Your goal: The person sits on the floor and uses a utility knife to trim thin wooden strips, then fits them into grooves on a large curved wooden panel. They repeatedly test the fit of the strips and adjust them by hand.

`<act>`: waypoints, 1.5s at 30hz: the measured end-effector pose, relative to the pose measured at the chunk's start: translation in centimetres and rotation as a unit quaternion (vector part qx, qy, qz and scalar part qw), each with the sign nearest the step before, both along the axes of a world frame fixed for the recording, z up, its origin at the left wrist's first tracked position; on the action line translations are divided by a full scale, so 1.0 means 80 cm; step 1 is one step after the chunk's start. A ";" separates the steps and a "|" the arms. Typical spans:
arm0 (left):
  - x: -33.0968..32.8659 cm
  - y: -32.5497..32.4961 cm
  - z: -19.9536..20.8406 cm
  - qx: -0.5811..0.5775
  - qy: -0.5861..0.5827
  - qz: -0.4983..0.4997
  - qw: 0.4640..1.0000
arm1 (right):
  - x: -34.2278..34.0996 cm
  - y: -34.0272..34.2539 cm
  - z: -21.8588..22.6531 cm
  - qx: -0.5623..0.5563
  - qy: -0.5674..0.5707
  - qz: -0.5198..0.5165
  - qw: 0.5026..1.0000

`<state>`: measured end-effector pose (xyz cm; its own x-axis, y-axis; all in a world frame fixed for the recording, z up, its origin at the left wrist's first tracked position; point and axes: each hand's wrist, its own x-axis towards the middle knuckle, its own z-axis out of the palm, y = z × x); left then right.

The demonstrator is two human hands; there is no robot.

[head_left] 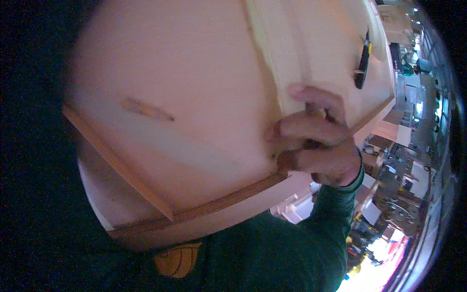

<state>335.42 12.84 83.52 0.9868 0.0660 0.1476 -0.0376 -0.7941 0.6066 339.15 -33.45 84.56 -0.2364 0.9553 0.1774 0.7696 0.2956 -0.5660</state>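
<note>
My right hand, in a dark green sleeve, reaches in from the lower right. Its fingers are bent, slightly blurred, and lie at the edge of a pale wood sheet; thumb and fingers seem to close on that edge, though the contact is partly hidden. Beneath is a broad, smooth wood panel. A short orange-brown pencil with a dark point lies on the panel to the left. Farther off at the right, on the pale sheet, rests a black and yellow utility knife. My left hand is out of view.
A thin brown wood strip runs along the lower left, meeting the panel's brown front edge at a corner. My torso is close to that edge. Beyond the panel on the right, a cluttered workshop holds boxes and bright lights.
</note>
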 end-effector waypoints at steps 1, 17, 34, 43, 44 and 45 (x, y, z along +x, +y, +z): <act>0.002 0.002 0.002 0.008 -0.005 -0.003 1.000 | 0.000 -0.001 0.003 -0.005 -0.013 0.002 1.000; -0.009 -0.128 0.023 0.037 0.149 0.288 0.945 | -0.007 -0.026 0.011 0.149 -0.026 0.031 0.988; -0.020 -0.150 0.059 -0.357 -0.186 0.182 0.897 | -0.011 -0.024 0.033 0.033 0.304 -0.283 0.909; -0.003 -0.232 0.108 -0.327 -0.248 0.186 0.893 | -0.001 -0.045 0.032 -0.067 0.335 -0.216 0.915; -0.007 -0.229 0.104 -0.283 -0.263 0.183 0.904 | -0.001 -0.043 0.037 -0.032 0.248 -0.266 0.931; -0.009 -0.223 0.098 -0.310 -0.238 0.189 0.901 | 0.000 -0.052 0.047 -0.055 0.211 -0.231 0.948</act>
